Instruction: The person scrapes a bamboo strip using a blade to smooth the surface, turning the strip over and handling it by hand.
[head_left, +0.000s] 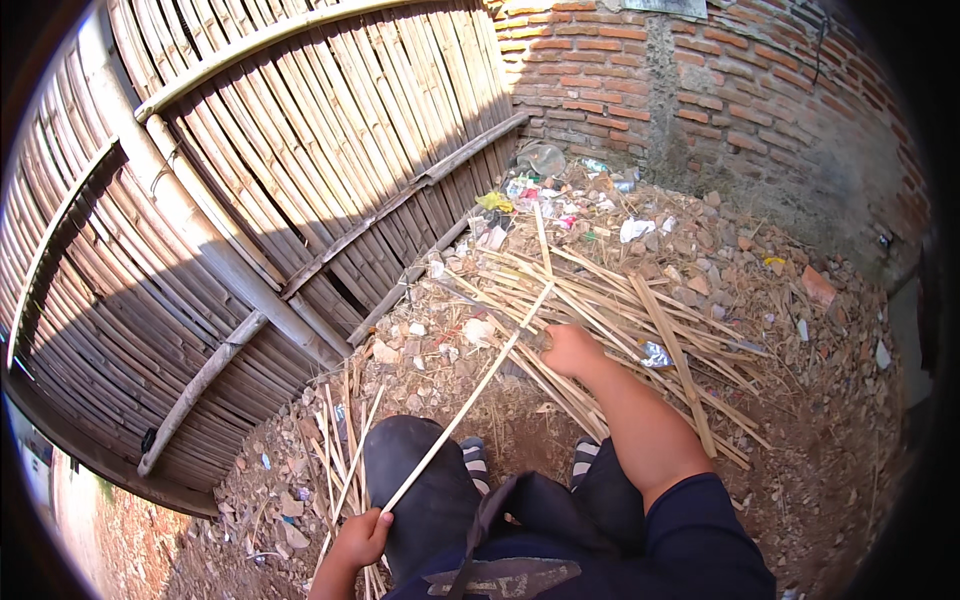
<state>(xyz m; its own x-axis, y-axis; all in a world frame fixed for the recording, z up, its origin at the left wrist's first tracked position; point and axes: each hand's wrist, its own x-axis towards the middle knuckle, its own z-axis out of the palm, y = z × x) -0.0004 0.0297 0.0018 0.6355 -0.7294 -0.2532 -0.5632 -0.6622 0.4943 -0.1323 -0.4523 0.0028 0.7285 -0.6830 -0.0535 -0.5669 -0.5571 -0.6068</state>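
My left hand (pixel 362 538) grips the near end of a long thin bamboo strip (pixel 470 390), which runs up and to the right toward the pile. My right hand (pixel 572 350) is stretched forward, fingers closed around something dark over the strip, at the near edge of a pile of split bamboo strips (pixel 640 320) on the ground. What the right hand holds is hidden by the fist. My knees in dark trousers (pixel 430 480) and striped sandals (pixel 476 462) are below.
A woven bamboo fence (pixel 250 190) leans along the left. A red brick wall (pixel 700 90) stands behind. Rubble, stones and plastic litter (pixel 560 195) cover the dirt. A smaller bundle of thin strips (pixel 340 450) lies by my left knee.
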